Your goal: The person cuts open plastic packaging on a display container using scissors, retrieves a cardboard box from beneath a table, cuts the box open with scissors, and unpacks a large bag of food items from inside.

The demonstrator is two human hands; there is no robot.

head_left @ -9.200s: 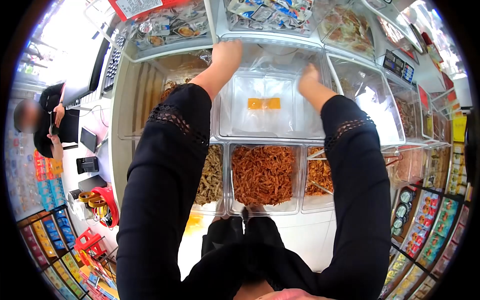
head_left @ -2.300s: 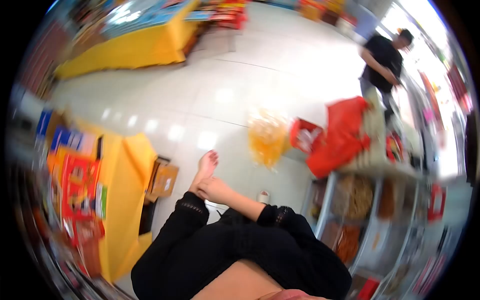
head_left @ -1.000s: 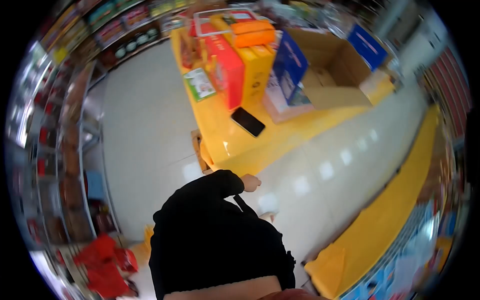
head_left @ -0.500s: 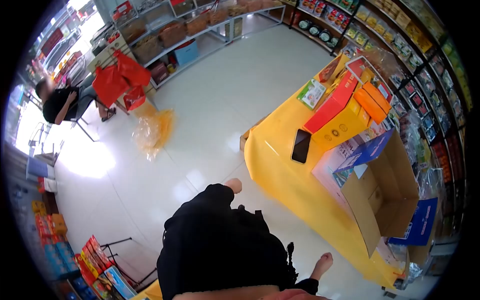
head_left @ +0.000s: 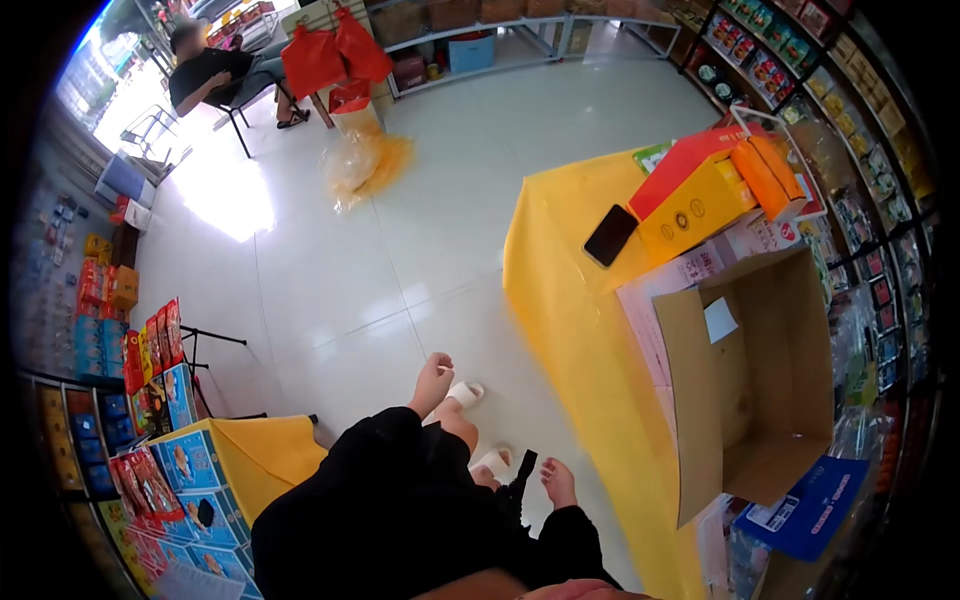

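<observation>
Alongside the yellow-draped table (head_left: pixel 545 255), the right hand (head_left: pixel 558 482) is held near its edge, the grip relaxed and apart on nothing; the left hand (head_left: pixel 433 382), seen by a white sandal (head_left: pixel 466 395), is loosely curled, also without anything. Since a second ago, the table has been brought from ahead to the right, so its open cardboard carton (head_left: pixel 690 410) seems easier to reach. The white print on the blue panel (head_left: pixel 800 520) cannot be read; farther along, a smartphone (head_left: pixel 610 236) is laid by a yellow box (head_left: pixel 690 228).
</observation>
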